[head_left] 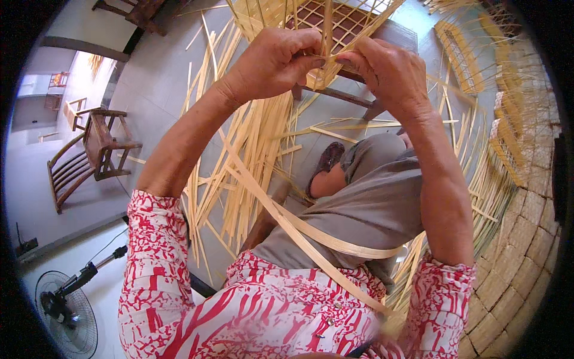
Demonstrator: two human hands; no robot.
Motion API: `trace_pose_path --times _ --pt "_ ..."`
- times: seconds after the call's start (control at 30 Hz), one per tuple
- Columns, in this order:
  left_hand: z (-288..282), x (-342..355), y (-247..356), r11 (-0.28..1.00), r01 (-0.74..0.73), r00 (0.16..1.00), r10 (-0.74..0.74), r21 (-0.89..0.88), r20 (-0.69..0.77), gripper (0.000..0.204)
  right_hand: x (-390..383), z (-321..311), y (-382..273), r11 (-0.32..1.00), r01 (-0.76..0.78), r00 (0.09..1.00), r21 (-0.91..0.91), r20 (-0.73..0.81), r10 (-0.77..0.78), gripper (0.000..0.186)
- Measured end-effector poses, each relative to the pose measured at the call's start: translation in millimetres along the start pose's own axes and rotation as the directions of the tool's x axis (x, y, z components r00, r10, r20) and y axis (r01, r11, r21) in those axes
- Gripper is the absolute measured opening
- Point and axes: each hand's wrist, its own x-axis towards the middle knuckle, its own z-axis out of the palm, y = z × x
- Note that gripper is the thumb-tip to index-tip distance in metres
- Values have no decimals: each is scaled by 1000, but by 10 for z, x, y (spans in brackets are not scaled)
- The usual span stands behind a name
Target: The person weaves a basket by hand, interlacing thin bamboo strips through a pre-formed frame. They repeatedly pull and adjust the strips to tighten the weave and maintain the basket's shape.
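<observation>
An open-lattice bamboo basket [353, 25], partly woven with loose strip ends, is at the top of the view in front of me. My left hand [280, 63] pinches a thin bamboo strip at the basket's near edge, thumb against fingers. Close beside it, my right hand [391, 73] grips the same spot from the other side, its thumb and forefinger pressed together. The strip between the fingertips is mostly covered. Two long flat bamboo strips [290, 226] curve across my lap, apart from both hands.
Many loose bamboo strips [254, 143] lie on the grey floor to the left. A dark wooden stool [335, 96] stands beneath the basket. Woven yellow pieces [457, 54] and stacked woven panels [520, 251] line the right. A wooden chair [98, 143] and fan [66, 311] stand left.
</observation>
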Motion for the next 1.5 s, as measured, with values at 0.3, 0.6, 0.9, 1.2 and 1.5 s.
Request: trace_pose_path --times 0.3,0.6,0.9,1.2,1.5 --pt "-80 -29 -32 999 -10 1000 10 -53 2 1 234 71 77 986 165 986 29 -1 -165 42" --pt "7 -121 -27 997 24 997 -18 -78 77 26 131 -107 88 972 220 973 85 47 -224 33" --pt "-68 7 87 964 95 973 -38 -247 228 30 224 -178 190 916 343 928 209 77 -365 36" --pt "165 -13 -58 982 107 966 -140 -158 -218 16 247 -41 72 977 207 953 -57 -214 -214 30" --pt "250 -211 -225 982 99 904 -156 -158 -399 16 -182 302 -183 247 -387 827 888 217 519 16"
